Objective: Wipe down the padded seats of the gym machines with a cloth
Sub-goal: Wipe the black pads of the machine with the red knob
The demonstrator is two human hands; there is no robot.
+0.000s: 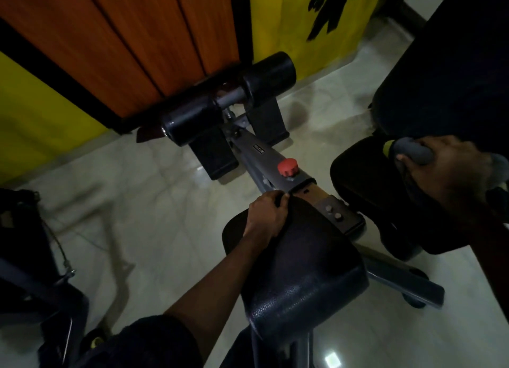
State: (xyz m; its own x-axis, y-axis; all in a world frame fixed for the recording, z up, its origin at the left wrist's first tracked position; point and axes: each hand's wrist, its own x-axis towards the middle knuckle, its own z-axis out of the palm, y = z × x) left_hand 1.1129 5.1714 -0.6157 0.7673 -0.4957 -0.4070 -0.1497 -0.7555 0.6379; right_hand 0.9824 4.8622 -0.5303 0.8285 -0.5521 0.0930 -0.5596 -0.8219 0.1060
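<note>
The black padded seat [308, 271] of a bench machine fills the lower middle of the head view. My left hand [265, 216] rests on the seat's far end, fingers curled over what looks like a dark cloth [283, 202] pressed against the pad edge. The dim light hides the cloth's outline. My right hand [446, 172] is closed around a grey handle [410, 151] with a yellow tip, at the right beside another black pad [446, 72].
Beyond the seat a grey frame bar carries a red knob [287, 167] and leads to black foam rollers [228, 103] against an orange and yellow wall. Pale tiled floor [154, 207] lies to the left. Another dark machine with a cable [33, 257] stands at far left.
</note>
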